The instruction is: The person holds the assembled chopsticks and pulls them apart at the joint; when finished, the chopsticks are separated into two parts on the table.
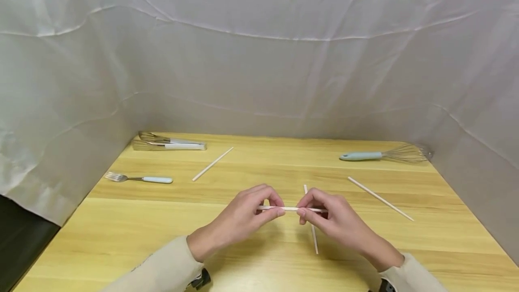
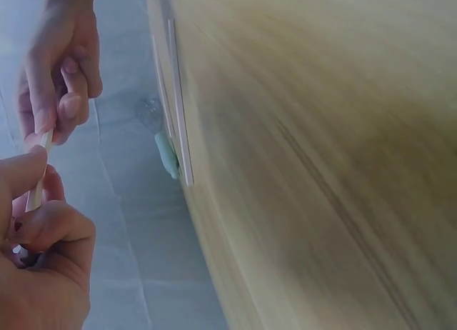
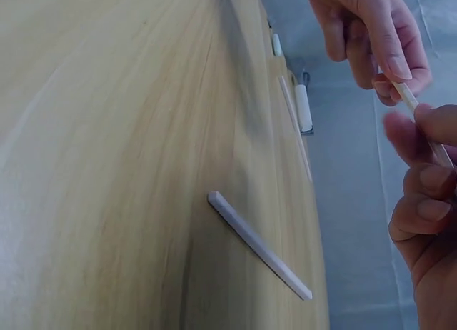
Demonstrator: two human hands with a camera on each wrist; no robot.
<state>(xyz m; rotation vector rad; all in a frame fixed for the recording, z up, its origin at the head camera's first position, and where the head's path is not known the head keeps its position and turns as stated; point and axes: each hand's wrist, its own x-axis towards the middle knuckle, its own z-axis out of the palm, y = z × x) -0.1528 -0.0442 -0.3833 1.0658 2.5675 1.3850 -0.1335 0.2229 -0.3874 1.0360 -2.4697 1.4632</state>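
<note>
Head view, clock centred on the held stick. Left hand and right hand each pinch one slim, pale wooden stick near its middle; both grips narrow, thumb against fingers. Stick lies about level, 9 to 3 o'clock, above the yellow wood-grain table; both wrist views show it against the grey cloth, off the surface. A second pale stick lies beneath the right hand, near end at 5 o'clock; its middle, hidden from the head, shows uncovered to the right wrist. A third pale stick, 10 o'clock; farther out, white-handled metal tongs. A fourth pale stick, 3 o'clock. Pale-blue-handled fork, just past 9; wire whisk with pale green handle, 2 o'clock. Left wrist shows the right hand's curled fingers, partly hidden from the head
</note>
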